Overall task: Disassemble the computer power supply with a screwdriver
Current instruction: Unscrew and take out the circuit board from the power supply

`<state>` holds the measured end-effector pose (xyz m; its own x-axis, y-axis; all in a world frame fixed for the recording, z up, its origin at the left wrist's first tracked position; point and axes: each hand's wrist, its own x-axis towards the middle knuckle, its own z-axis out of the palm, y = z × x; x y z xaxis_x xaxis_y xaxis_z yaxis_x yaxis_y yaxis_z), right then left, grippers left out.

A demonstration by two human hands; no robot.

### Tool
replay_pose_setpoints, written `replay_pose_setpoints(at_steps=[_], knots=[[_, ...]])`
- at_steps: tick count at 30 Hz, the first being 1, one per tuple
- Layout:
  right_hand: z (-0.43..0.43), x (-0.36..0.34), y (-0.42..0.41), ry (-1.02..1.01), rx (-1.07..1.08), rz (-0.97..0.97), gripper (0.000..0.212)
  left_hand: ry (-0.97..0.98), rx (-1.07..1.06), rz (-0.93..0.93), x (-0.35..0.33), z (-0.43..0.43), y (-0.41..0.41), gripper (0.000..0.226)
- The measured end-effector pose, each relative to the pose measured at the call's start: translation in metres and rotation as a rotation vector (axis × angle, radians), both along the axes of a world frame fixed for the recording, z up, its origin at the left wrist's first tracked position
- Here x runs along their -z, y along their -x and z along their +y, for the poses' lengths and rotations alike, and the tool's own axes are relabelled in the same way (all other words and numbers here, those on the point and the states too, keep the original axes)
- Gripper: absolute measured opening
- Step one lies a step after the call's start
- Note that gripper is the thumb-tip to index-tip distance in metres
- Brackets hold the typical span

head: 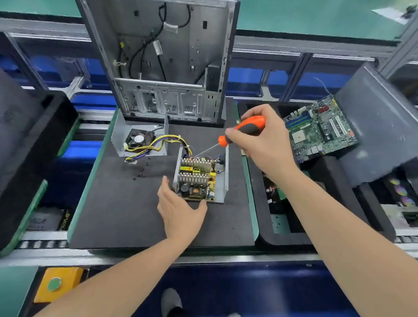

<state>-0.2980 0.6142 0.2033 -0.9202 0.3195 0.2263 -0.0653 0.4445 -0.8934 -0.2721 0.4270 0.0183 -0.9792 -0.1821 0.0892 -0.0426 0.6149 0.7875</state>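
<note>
The opened power supply [199, 178] lies on the dark foam mat [123, 212], its circuit board with heat sinks and yellow parts exposed in a metal tray. Its removed cover with the fan [138, 139] sits behind it to the left, joined by yellow and black wires [167, 140]. My right hand [258, 140] grips an orange and black screwdriver [245, 129], whose tip points down-left at the board's far edge. My left hand [179, 209] holds the near-left corner of the supply, thumb against the front edge, fingers along the left side.
An empty computer case [165, 58] stands upright behind the mat. Several loose black screws [140, 173] lie left of the supply. A green motherboard [321, 129] rests on the black tray at right, beside a grey panel [382, 128]. A yellow box with a green button [56, 282] is lower left.
</note>
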Motion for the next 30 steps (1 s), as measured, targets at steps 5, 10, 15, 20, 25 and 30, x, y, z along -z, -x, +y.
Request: replay_pose_setpoints(at_steps=[5,10,15,20,25,30], knots=[[-0.007,-0.003,-0.015,-0.214,-0.087,0.067,0.033,0.056,-0.084,-0.026,0.004,0.015,0.001,0.134],[-0.012,0.015,-0.024,-0.358,-0.174,0.010,0.034,0.122,-0.123,0.029,0.010,0.017,0.002,0.128],[-0.012,0.030,-0.025,-0.353,-0.190,-0.009,0.034,0.167,-0.128,0.041,0.012,0.017,0.002,0.123],[-0.015,0.042,-0.022,-0.384,-0.222,-0.031,0.034,0.175,-0.137,0.036,0.013,0.018,0.003,0.121],[-0.019,0.048,-0.019,-0.417,-0.249,-0.042,0.034,0.188,-0.106,0.026,0.016,0.015,0.004,0.124],[-0.019,0.054,-0.019,-0.415,-0.249,-0.054,0.036,0.190,-0.112,0.038,0.015,0.015,0.003,0.123]])
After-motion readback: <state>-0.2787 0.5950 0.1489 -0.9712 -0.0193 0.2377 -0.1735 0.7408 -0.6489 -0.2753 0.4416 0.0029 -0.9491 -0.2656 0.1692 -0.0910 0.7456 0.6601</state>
